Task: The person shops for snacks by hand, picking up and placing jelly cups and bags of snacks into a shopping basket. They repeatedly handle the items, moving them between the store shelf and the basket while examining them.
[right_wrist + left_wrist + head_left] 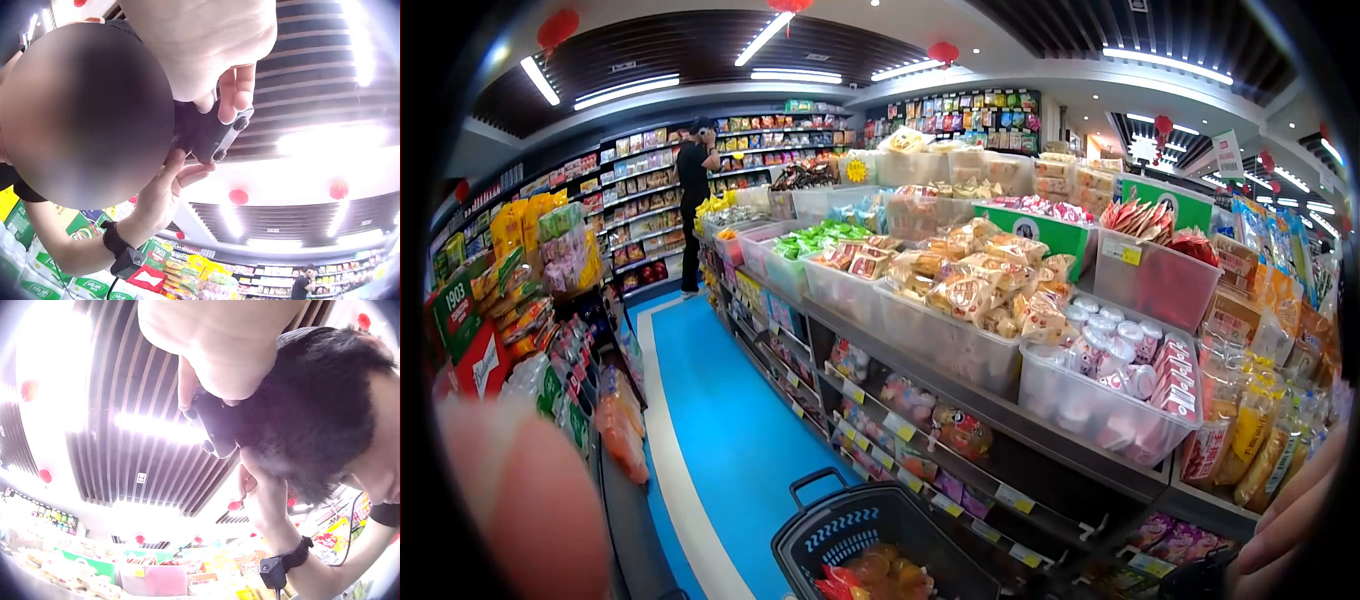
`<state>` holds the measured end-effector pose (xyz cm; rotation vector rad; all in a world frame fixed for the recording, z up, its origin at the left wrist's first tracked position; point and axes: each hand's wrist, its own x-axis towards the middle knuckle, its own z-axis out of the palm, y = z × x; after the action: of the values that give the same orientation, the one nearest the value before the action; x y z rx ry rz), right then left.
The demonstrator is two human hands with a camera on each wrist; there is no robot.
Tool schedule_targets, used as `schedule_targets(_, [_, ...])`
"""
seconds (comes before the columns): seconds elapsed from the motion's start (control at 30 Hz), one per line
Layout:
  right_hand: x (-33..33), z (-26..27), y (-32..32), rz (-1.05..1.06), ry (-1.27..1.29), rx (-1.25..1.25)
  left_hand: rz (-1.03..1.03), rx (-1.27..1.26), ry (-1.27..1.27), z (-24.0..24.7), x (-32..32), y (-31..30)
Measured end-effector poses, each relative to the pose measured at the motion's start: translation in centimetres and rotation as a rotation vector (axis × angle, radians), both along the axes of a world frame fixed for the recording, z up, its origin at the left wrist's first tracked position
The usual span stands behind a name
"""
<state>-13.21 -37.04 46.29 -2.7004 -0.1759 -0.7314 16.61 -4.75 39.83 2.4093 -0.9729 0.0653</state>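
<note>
Both hands are raised to the head camera, a dark device with round lenses worn on the person's head. In the right wrist view, the right hand point(209, 47) grips one end of this head camera point(209, 137) with bent fingers. The left hand point(150, 197) pinches its other end between thumb and fingers. The left wrist view shows the left hand point(215, 344) close up at the head camera point(215, 428), with the right hand point(259, 487) opposite. In the head view the left hand point(525, 500) is a blur at lower left; part of the right hand point(1295, 510) shows at lower right.
A black shopping basket point(805, 535) holding packaged goods stands low in front. Clear bins of wrapped snacks point(980, 280) line the shelf on the right. Packaged goods point(530, 310) crowd the left side. Along the blue aisle floor point(720, 440), a person in black point(693, 190) stands farther off.
</note>
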Motion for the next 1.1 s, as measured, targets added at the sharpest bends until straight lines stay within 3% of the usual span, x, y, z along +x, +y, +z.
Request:
schedule_targets(0.27, [-0.6, 1.5, 1.8, 0.122, -0.019, -0.080, -0.098, -0.058, -0.077, 3.5, -5.8, 2.3])
schedule_targets(0.6, [-0.4, 6.5, 7.2, 0.541, -0.043, -0.117, -0.563, -0.145, -0.137, 11.9, -21.4, 6.4])
schedule_targets(0.7, [0.7, 4.8, 10.4, 0.834, -0.054, 0.099, -0.643, -0.321, -0.133, 11.0, -23.4, 5.8])
schedule_targets(0.8, [1.5, 2.2, 13.4, 1.114, -0.015, 0.445, -0.567, -0.913, -0.195, 6.8, -25.8, 3.4])
schedule_targets(0.83, [0.5, 1.0, 14.1, 1.044, -0.123, 0.609, -0.566, -0.864, -0.150, 7.3, -25.8, 4.4])
schedule_targets(0.87, [0.4, 1.1, 13.5, 1.125, -0.105, 0.623, -0.563, -0.812, -0.105, 7.8, -25.8, 5.4])
schedule_targets(0.9, [1.1, -0.4, 13.3, 1.226, -0.300, 0.657, -0.558, -0.760, -0.063, 8.3, -25.9, 6.4])
schedule_targets(0.93, [1.2, -0.7, 12.8, 1.249, -0.310, 0.693, -0.467, -0.845, -0.100, 7.8, -26.1, 6.3])
schedule_targets(1.0, [0.2, -0.8, 10.9, 1.217, -0.153, 0.750, -0.415, -1.006, -0.438, 6.6, -26.2, 5.6])
schedule_targets(1.03, [0.1, -0.9, 10.7, 1.222, -0.116, 0.783, -0.395, -1.077, -0.480, 6.6, -26.6, 5.3])
schedule_targets(1.1, [0.5, -1.1, 11.7, 1.265, -0.340, 0.840, -0.366, -1.194, -0.597, 6.1, -27.2, 5.1])
